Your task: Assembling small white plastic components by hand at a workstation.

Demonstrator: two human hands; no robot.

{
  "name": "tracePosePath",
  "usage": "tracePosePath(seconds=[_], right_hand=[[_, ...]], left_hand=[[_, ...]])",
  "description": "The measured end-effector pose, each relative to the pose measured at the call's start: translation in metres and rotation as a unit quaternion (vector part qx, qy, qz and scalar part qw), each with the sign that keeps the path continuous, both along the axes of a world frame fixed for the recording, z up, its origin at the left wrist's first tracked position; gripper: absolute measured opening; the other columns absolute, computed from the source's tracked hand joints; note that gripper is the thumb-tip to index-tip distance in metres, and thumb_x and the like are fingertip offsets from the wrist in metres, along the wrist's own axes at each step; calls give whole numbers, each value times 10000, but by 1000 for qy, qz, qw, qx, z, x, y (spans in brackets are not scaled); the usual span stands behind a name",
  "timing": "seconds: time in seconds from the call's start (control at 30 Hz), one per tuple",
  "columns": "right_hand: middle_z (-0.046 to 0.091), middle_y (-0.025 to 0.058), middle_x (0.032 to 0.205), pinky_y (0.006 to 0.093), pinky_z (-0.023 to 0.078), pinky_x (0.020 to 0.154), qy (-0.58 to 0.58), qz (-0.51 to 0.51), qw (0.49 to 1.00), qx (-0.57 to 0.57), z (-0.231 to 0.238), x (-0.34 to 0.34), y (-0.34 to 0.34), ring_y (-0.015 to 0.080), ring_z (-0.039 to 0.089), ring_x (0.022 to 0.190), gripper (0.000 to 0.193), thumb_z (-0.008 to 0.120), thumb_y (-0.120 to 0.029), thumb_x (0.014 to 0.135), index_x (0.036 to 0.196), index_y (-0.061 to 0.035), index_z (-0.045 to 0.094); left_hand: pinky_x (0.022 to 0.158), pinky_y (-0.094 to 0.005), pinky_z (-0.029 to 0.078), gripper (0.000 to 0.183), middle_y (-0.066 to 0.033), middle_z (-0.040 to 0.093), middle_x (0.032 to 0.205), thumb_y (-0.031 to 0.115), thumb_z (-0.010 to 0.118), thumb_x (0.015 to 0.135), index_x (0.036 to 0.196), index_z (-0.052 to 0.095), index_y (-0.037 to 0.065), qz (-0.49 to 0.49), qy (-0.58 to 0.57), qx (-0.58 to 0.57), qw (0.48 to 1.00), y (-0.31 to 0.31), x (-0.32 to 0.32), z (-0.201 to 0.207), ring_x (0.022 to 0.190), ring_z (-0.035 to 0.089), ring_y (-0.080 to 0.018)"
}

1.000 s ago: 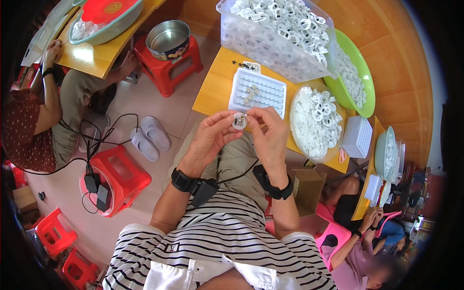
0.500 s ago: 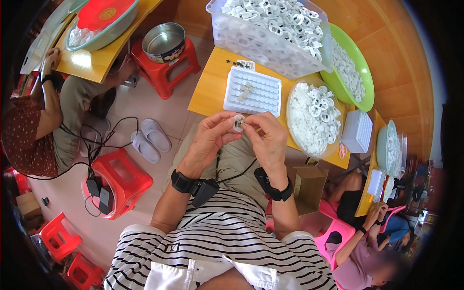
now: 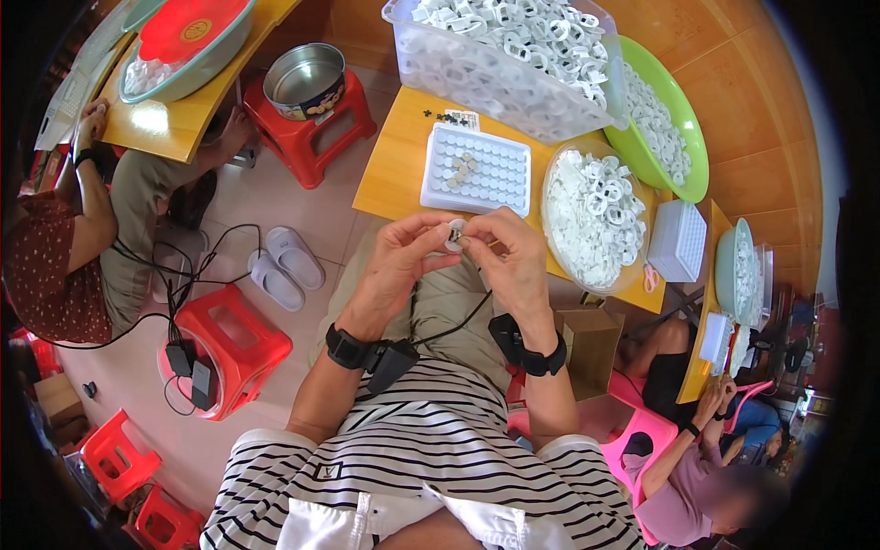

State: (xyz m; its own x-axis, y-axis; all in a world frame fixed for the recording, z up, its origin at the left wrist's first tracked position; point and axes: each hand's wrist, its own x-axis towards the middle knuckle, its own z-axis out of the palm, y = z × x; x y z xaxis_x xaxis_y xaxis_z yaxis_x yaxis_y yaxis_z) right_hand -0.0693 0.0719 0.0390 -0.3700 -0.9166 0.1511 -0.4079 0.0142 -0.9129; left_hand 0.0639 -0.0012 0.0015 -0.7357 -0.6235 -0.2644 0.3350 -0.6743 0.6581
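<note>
My left hand [image 3: 408, 257] pinches a small round white plastic part [image 3: 454, 236] with a dark opening between thumb and fingers. My right hand [image 3: 510, 261] is closed, thumb and fingertips pressed together at the part's right edge; whatever they grip there is too small to make out. Both hands are just in front of the wooden table [image 3: 390, 165], above my lap. Beyond them on the table, a white tray [image 3: 504, 197] with rows of round pockets has several small greyish discs [image 3: 461, 171] lying on it.
A clear bin [image 3: 504, 69], a round clear tub [image 3: 561, 252] and a green basin [image 3: 692, 174] hold white plastic parts. Stacked trays [image 3: 678, 243] and pink scissors [image 3: 651, 278] sit at right. Red stools [image 3: 229, 344], slippers [image 3: 284, 266] and cables are on the left. Co-workers sit on both sides.
My hands stay together at the white part, with only slight finger movement. The whole view has shifted a little. At the right, the co-worker's hands have moved slightly.
</note>
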Motion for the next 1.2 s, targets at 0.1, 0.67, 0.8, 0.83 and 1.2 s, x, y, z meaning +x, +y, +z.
tracePosePath(seconds=[0.1,0.67,0.8,0.83,1.2], right_hand=[[535,49,716,249,448,559,98,25,995,-6,0,0,1,147,557,638,141,634,48,718,840,-21,615],[576,10,771,176,471,555,-293,1,954,66,-10,-13,18,52,549,668,127,617,44,764,856,-19,554],[593,27,785,181,469,548,-363,7,930,59,-11,-16,22,58,559,658,162,626,46,753,891,-5,557],[593,27,785,181,469,548,-364,7,929,59,-11,-15,22,58,559,658,162,626,46,753,891,-5,557],[575,-28,696,148,356,477,-326,-43,940,95,-8,-8,24,9,481,580,94,646,-71,777,848,-38,593]], left_hand=[[714,-257,547,190,-52,622,947,102,536,881,1040,594,17,-1,-2,-10,1000,1,2,-2,781,610,-101],[733,-266,534,188,-47,622,934,101,543,874,1033,609,27,-64,-26,-88,994,6,-3,3,845,596,-105],[739,-267,534,192,-51,625,936,114,535,879,1029,608,18,-91,-30,-85,992,6,-4,2,848,599,-109],[739,-267,534,192,-51,625,936,114,535,879,1029,608,18,-91,-31,-85,992,7,-4,3,848,599,-109],[735,-262,538,194,-66,629,941,104,547,872,1035,605,14,-56,-26,-83,995,10,-6,1,830,610,-116]])
